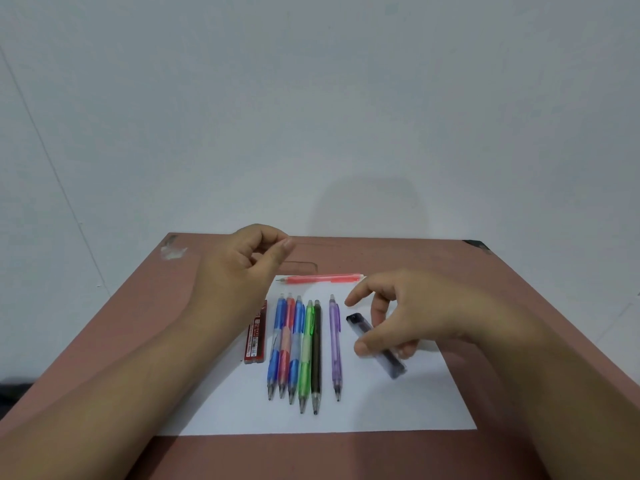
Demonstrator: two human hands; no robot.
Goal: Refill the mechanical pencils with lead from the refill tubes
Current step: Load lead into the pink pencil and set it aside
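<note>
Several mechanical pencils lie side by side on a white sheet (398,407): blue (278,341), red (286,344), blue, green (306,355), black (316,355) and, a little apart, purple (334,344). A pink pencil (322,278) lies crosswise at the sheet's far edge. A red lead refill tube (256,336) lies left of the row. My right hand (405,317) grips a dark clear refill tube (375,344) between thumb and fingers just above the paper. My left hand (239,268) hovers over the far left of the sheet, thumb and fingertips pinched together; whether lead is between them is too fine to see.
The sheet lies on a reddish-brown table (519,306) that ends against a pale wall (311,98). A white smear (173,252) marks the far left corner and a dark bracket (479,244) the far right one.
</note>
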